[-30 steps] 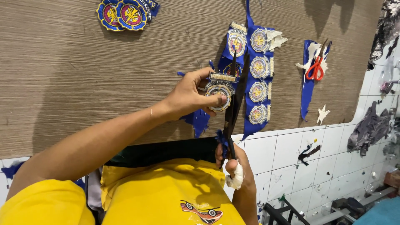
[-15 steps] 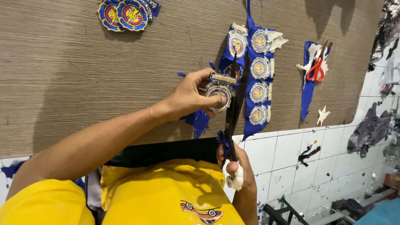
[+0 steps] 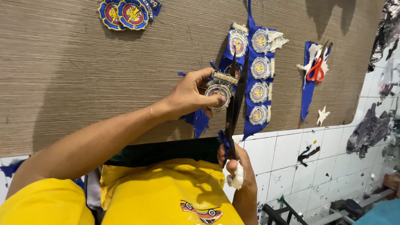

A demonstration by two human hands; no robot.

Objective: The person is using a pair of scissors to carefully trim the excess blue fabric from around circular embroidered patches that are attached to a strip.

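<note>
Brown woven mat [image 3: 83, 75] underneath, white tiled surface [image 3: 291, 154] at five o'clock. Blue badge strip [image 3: 258, 83] just right of the blades, close enough to get nicked. Long dark shears [image 3: 234, 100] part open, gripped by right hand [image 3: 235, 166], bandaged finger curled through the handle. Round badge [image 3: 218, 89] pinched by left hand [image 3: 189, 96], fingertips beside the edge, at risk. Finished badges [image 3: 125, 12] at eleven o'clock, red scissors [image 3: 316, 68] at two o'clock.

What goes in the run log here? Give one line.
left hand: grips round patch | right hand: holds black scissors, blades open beside it | nearby: blue patch strip, red scissors
</note>
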